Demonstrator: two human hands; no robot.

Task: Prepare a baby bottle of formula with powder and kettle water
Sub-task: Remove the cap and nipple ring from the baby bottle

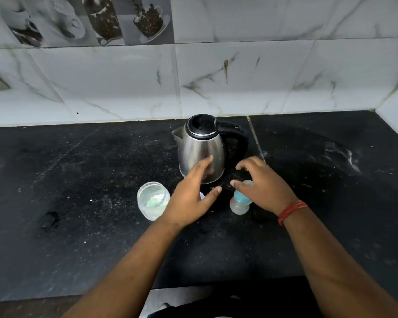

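On the black stone desk (78, 171), the steel electric kettle (201, 149) stands rearmost; before it to the left stands the clear open powder jar (152, 200), before it to the right the small clear baby bottle (239, 203).

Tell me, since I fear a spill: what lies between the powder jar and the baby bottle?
In the head view, the left hand hovers between powder jar and baby bottle; beneath it, bare counter.
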